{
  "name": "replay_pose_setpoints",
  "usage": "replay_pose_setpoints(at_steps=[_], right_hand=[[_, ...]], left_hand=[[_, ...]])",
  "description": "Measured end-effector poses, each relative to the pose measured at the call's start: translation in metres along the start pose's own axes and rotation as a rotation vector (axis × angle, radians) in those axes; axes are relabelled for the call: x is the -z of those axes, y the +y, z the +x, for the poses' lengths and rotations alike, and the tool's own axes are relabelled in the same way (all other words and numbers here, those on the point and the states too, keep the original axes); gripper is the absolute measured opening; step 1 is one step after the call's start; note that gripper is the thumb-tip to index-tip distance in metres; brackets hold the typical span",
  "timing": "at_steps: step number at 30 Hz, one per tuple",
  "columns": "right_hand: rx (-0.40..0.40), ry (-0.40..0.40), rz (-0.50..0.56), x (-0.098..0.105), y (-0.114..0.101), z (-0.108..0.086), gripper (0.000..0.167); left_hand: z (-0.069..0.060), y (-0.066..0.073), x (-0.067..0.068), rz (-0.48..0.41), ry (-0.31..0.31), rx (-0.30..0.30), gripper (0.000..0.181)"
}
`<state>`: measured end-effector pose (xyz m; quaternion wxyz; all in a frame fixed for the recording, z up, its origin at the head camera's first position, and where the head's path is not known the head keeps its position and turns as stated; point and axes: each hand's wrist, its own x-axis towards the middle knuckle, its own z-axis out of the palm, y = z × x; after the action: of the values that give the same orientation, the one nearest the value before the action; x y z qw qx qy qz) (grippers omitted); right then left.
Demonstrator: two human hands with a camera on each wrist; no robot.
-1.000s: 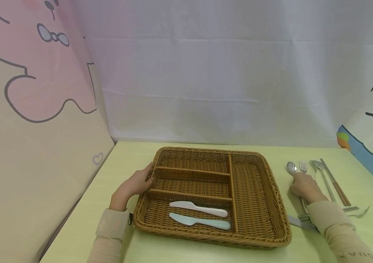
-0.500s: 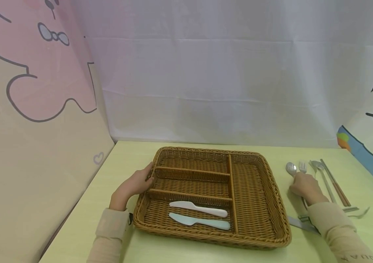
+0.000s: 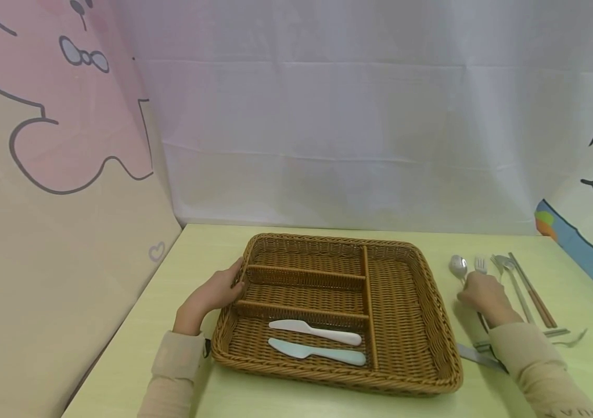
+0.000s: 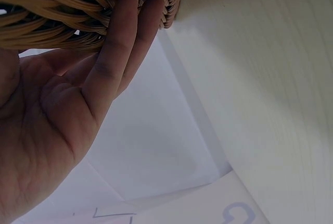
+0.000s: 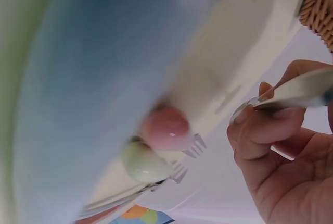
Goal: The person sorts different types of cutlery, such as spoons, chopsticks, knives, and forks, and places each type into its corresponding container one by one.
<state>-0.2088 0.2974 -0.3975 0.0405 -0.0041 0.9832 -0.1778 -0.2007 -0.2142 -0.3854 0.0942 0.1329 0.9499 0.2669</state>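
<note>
My left hand grips the left rim of the brown wicker basket, its thumb over the edge; in the left wrist view the fingers of this hand lie against the outer weave. To the right of the basket, my right hand pinches a metal spoon, whose bowl points away beyond the fingers. In the right wrist view the right hand holds the spoon's handle between curled fingers. A fork lies just beside this hand, its handle partly hidden.
Two plastic knives, one white and one pale green, lie in the basket's front left compartment. Chopsticks, another spoon and forks lie at the right. A metal knife is partly under the right forearm.
My right hand has shifted slightly left with the spoon, whose bowl now stands farther from the fork. The left hand and basket have stayed in place.
</note>
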Motion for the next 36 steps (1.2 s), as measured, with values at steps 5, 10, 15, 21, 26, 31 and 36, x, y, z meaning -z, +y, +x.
replay_pose_setpoints(at_steps=[5,10,15,21,26,31,36], right_hand=[[0.034,0.038,0.005,0.003,-0.006,-0.002,0.026],[0.083,0.087,-0.006,0.008,-0.017,-0.005,0.029],[0.120,0.099,0.005,0.014,-0.033,-0.012,0.027],[0.155,0.117,-0.002,0.018,-0.053,-0.019,0.008],[0.213,0.151,-0.022,0.019,-0.068,-0.025,0.006],[0.223,0.130,-0.016,0.017,-0.083,-0.029,0.015],[0.246,0.107,0.008,0.010,-0.094,-0.030,0.027]], left_hand=[[0.000,0.001,0.001,-0.004,-0.005,0.005,0.064],[0.000,0.000,0.001,-0.012,-0.007,0.010,0.064],[0.000,-0.001,0.001,-0.017,-0.010,0.015,0.065],[0.000,-0.001,0.001,-0.013,-0.011,0.015,0.064],[0.000,0.000,0.001,-0.007,-0.013,0.009,0.064],[0.001,-0.001,0.001,-0.006,-0.013,0.003,0.064],[0.001,-0.002,0.001,-0.011,-0.018,0.005,0.064]])
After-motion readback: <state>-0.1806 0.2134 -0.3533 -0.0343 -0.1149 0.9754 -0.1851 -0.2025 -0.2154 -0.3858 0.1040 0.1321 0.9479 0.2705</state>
